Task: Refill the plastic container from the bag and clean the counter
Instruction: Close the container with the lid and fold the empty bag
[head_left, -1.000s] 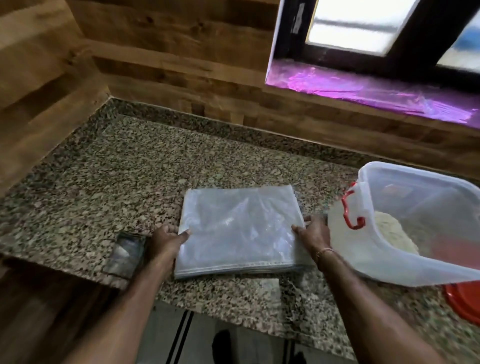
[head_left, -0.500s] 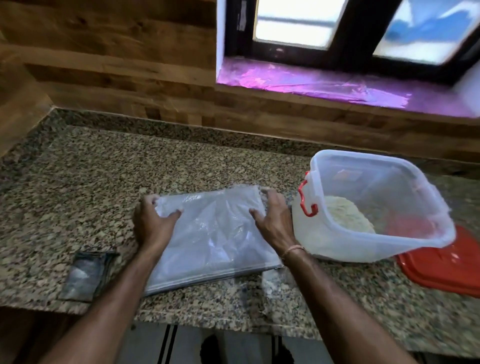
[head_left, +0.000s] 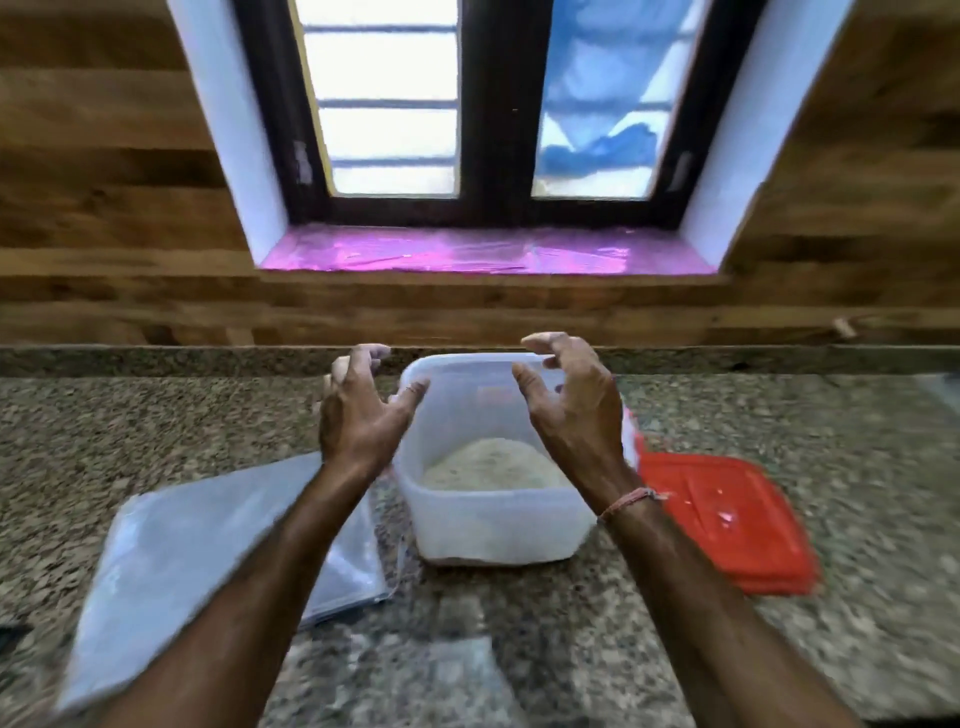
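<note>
Container: the lidless container (head_left: 493, 525) stands mid-frame on the counter (head_left: 156, 426), with a low mound of grain (head_left: 493, 462) inside.
Hands: our left hand (head_left: 358, 410) and right hand (head_left: 566, 405) hover either side of its rim, fingers spread and curved, gripping nothing.
Bag: the bag (head_left: 208, 530) lies flat at lower left, just beside the container.
Risk: we judge a lopsided grab could tip the container and scatter grain.
Around: a red lid (head_left: 727, 519) lies right of centre; our left forearm covers part of the bag.
</note>
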